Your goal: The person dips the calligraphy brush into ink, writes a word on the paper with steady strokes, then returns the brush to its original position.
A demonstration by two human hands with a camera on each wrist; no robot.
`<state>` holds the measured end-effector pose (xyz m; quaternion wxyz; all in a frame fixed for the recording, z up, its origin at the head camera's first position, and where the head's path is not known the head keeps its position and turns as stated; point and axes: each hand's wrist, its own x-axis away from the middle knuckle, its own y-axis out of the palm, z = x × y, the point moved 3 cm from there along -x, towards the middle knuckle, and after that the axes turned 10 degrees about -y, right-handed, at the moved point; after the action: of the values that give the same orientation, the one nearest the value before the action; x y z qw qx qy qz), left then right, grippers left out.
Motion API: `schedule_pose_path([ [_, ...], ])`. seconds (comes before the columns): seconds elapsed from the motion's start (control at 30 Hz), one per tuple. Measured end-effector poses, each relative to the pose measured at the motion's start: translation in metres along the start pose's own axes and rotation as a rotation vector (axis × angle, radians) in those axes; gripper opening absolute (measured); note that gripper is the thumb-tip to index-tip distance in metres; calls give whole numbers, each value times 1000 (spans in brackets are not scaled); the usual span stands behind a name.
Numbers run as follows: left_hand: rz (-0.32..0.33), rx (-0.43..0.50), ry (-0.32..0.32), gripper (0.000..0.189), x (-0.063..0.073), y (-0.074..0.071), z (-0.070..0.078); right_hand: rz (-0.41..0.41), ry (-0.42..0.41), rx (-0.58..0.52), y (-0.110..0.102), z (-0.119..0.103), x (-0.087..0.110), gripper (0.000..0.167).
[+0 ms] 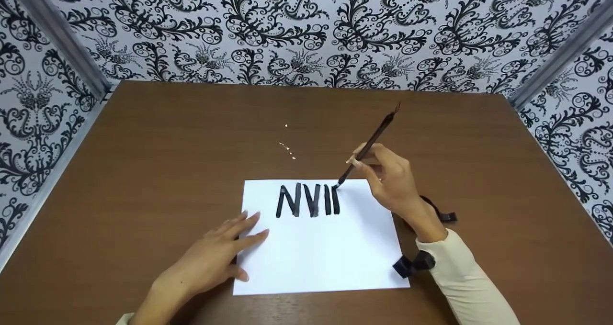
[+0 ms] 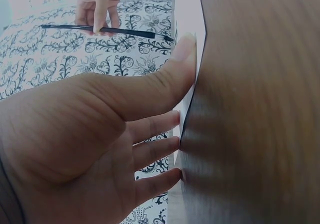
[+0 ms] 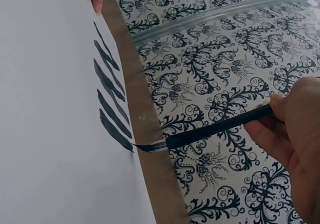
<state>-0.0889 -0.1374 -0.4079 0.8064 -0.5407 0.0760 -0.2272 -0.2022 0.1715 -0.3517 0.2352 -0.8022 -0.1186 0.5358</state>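
Note:
A white sheet of paper (image 1: 316, 253) lies on the brown table, with thick black painted strokes (image 1: 311, 200) reading like "NVII" along its upper part. My right hand (image 1: 390, 179) pinches a dark paintbrush (image 1: 376, 134) between thumb and fingers. In the right wrist view the brush's bristles (image 3: 150, 147) touch the paper at the upper end of the last stroke. My left hand (image 1: 210, 253) rests spread at the sheet's left edge, its fingertips on the paper. In the left wrist view the thumb (image 2: 155, 86) and fingers press down along the paper's edge.
The brown table (image 1: 143, 172) extends around the sheet. A few small pale flecks (image 1: 287, 148) lie beyond the paper. A black strap (image 1: 448, 217) and black device (image 1: 414, 263) are at the right wrist. Patterned walls (image 1: 297, 28) with metal-grey trim enclose the back and sides.

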Motion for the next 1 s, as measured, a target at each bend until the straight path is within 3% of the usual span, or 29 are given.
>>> schedule_pose_path([
  [0.53, 27, 11, 19, 78, 1, -1, 1, -59, 18, 33, 5, -1, 0, 20],
  [1.0, 18, 17, 16, 77, 1, -1, 0, -39, -12, -7, 9, 0, 3, 21],
])
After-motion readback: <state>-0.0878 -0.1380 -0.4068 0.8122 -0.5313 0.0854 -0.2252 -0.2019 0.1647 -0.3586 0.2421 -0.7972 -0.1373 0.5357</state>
